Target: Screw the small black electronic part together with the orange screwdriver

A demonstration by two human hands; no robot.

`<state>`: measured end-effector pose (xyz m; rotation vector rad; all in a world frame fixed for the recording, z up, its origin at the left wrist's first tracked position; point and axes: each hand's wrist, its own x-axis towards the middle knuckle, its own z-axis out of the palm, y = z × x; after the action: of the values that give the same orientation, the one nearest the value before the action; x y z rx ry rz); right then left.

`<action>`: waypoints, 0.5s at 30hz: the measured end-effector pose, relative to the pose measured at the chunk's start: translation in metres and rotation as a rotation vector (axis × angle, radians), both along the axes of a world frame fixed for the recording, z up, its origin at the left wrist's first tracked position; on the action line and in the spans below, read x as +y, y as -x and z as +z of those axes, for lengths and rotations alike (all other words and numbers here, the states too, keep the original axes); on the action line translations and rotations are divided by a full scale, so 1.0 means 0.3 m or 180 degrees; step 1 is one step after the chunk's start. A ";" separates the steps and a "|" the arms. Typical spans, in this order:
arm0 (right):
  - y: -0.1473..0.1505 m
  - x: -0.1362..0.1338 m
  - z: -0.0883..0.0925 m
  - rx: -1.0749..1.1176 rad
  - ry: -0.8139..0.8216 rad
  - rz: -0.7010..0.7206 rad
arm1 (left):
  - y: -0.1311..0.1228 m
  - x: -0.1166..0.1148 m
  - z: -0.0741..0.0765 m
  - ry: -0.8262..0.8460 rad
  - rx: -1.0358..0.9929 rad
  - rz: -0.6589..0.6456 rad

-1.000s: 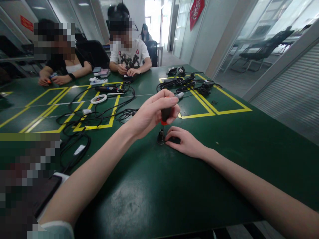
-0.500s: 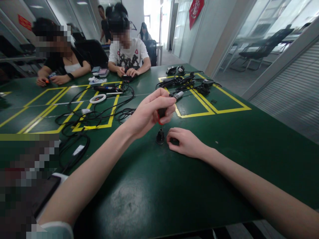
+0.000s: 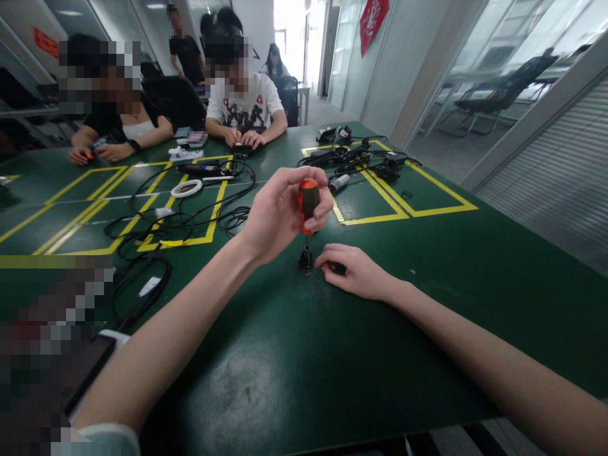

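My left hand [image 3: 278, 212] is closed round a screwdriver [image 3: 308, 201] with an orange and black handle. The screwdriver stands upright, its tip down in a small dark round part [image 3: 305, 261] on the green table [image 3: 294, 367]. My right hand [image 3: 354, 269] lies on the table just right of that part, fingers curled and pinched on a small black piece [image 3: 339, 268] beside it.
Black cables [image 3: 190, 215] and a white ring [image 3: 187, 188] lie in yellow-taped squares at the left. More black gear and cables [image 3: 361, 159] and a small silver cylinder [image 3: 338, 183] lie beyond. Two people sit at the far side, another stands behind them. A phone [image 3: 85, 370] lies at the near left.
My left hand has shifted its grip down the screwdriver, so the orange top of the handle now shows above my fingers. A person has walked into view at the back.
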<state>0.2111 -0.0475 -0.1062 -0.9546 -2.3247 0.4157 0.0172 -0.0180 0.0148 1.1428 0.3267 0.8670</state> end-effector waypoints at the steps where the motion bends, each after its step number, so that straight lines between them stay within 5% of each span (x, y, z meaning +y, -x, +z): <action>1: -0.001 0.001 0.001 -0.0011 -0.0028 -0.0015 | 0.002 0.003 -0.001 -0.0020 0.0002 0.0019; 15: -0.013 0.008 0.003 0.0284 0.0325 -0.0308 | 0.004 0.003 -0.017 -0.0415 0.0229 0.0047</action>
<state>0.2150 -0.0450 -0.1054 -1.0703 -2.1848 0.5304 0.0161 -0.0171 0.0098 1.2961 0.3418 0.8716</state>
